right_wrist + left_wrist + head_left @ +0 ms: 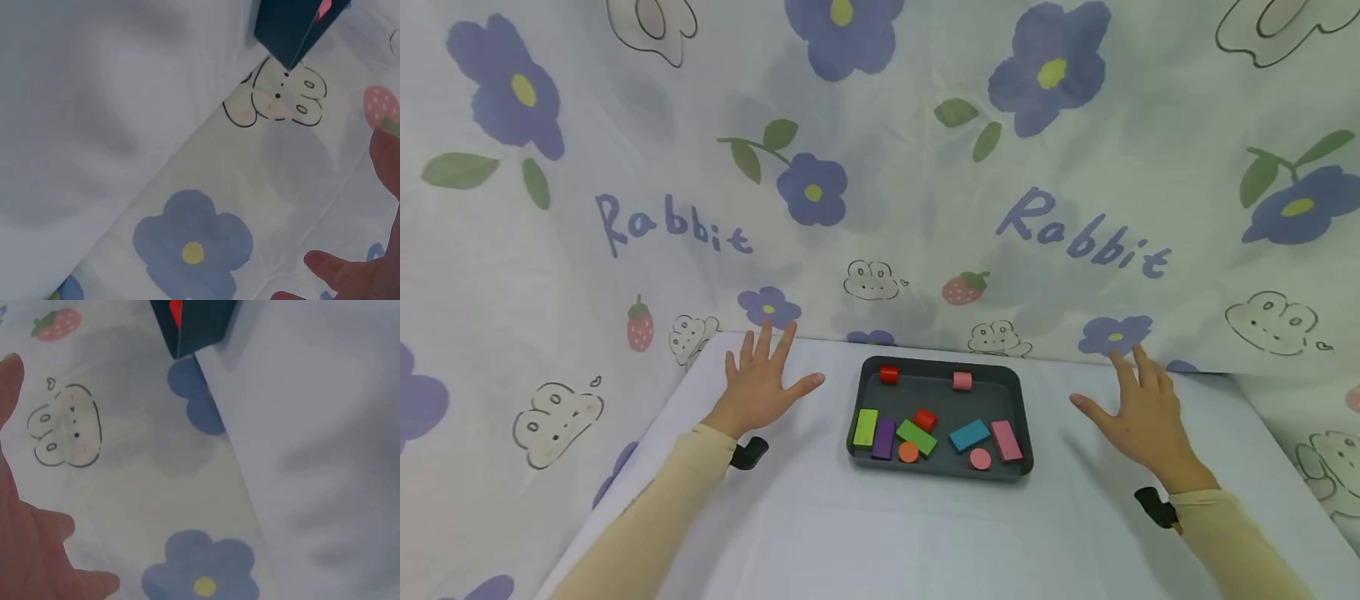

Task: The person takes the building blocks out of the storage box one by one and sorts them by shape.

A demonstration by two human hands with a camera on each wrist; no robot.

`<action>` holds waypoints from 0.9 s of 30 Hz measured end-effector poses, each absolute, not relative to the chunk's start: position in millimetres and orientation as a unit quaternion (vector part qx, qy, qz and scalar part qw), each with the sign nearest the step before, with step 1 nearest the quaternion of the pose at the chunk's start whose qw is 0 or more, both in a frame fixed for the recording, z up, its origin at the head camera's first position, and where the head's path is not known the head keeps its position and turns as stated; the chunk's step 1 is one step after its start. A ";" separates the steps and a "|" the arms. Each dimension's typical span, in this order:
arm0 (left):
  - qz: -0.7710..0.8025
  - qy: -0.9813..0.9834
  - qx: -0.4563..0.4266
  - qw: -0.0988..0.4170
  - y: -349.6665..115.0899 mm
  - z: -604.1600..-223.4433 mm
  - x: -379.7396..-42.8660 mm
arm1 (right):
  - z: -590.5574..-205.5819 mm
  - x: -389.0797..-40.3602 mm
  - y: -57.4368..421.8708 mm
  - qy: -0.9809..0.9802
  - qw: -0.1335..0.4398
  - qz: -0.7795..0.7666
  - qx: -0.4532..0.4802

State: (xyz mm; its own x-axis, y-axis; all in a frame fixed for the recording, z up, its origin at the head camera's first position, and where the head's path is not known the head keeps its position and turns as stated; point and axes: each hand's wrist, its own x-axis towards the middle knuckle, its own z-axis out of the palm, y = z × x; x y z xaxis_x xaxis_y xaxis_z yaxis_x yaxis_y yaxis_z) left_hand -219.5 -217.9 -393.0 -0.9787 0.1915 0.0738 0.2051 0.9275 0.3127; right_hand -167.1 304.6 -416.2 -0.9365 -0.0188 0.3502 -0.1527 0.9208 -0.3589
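My left hand (pixel 757 388) hovers left of a dark grey tray (pixel 917 399), fingers spread and holding nothing. On the tray's other side my right hand (pixel 1141 421) is raised with spread fingers, also holding nothing. In the tray lie a green-yellow block (pixel 865 428), a purple block (pixel 883 439), a green block (pixel 917 437), a blue block (pixel 969 436) and a pink block (pixel 1006 440). Red cylinders (pixel 925 419), a pink cylinder (pixel 962 381), an orange round piece (pixel 908 452) and a pink round piece (pixel 980 458) lie among them. Each wrist view shows a tray corner.
The tray stands on a table under a white cloth (pixel 880 533). Behind it and at both sides hangs a curtain (pixel 880 233) printed with flowers, rabbits and strawberries. A black strap piece (pixel 749 453) sits at the left wrist, another black piece (pixel 1156 507) at the right.
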 end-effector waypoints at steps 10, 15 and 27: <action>-0.235 -0.966 -0.111 0.013 -205.4 -413.5 -213.1 | -418.2 -166.5 287.8 -0.961 0.170 0.213 0.055; -0.246 -0.962 -0.114 0.011 -196.9 -422.1 -206.4 | -422.4 -163.4 279.1 -0.959 0.166 0.223 0.063; -0.287 -0.949 -0.128 0.006 -175.7 -439.4 -192.7 | -427.2 -159.8 248.8 -0.960 0.133 0.236 0.073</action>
State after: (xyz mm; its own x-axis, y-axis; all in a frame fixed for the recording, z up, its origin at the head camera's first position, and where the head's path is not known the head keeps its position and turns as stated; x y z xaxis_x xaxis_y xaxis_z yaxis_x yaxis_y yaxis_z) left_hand -192.7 -175.7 -439.4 -0.9669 0.2402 0.0859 0.2476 0.8026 0.5428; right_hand -159.8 248.8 -427.2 -0.9538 -0.0781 0.2900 -0.2037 0.8778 -0.4335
